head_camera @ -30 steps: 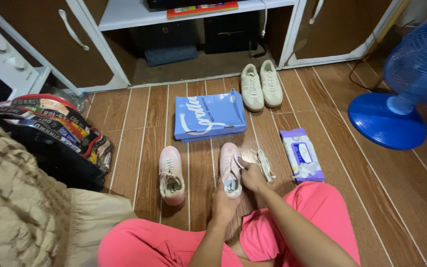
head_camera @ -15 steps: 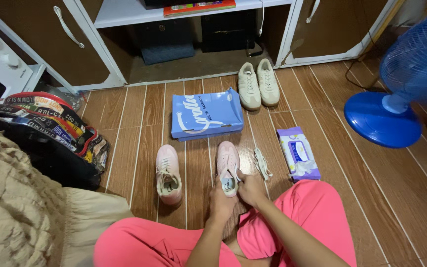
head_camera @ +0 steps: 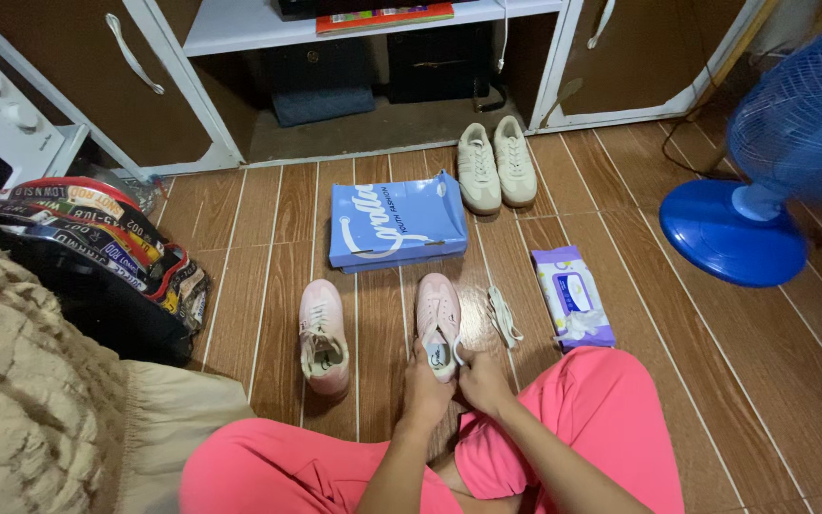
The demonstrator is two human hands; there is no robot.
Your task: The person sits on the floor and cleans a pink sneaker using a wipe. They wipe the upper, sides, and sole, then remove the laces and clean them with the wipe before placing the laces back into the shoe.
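I sit on the wooden floor in pink trousers. My left hand (head_camera: 427,390) grips the heel of a pale pink sneaker (head_camera: 438,312) that rests on the floor in front of me. My right hand (head_camera: 482,379) pinches the white lace at the shoe's right side, close to the opening. The matching pink sneaker (head_camera: 322,335) stands by itself to the left, still laced. A loose white shoelace (head_camera: 503,316) lies on the floor just right of the held shoe.
A blue shoe box (head_camera: 396,224) lies beyond the shoes, a beige pair of sneakers (head_camera: 496,167) behind it. A purple pack of wipes (head_camera: 573,295) lies right, a blue fan (head_camera: 763,181) far right. A patterned bag (head_camera: 107,257) and cushion sit left, a white cabinet (head_camera: 373,67) ahead.
My right hand has slid down from the middle of the pink shoe toward its heel opening, pulling the lace back. My left hand stays on the heel.
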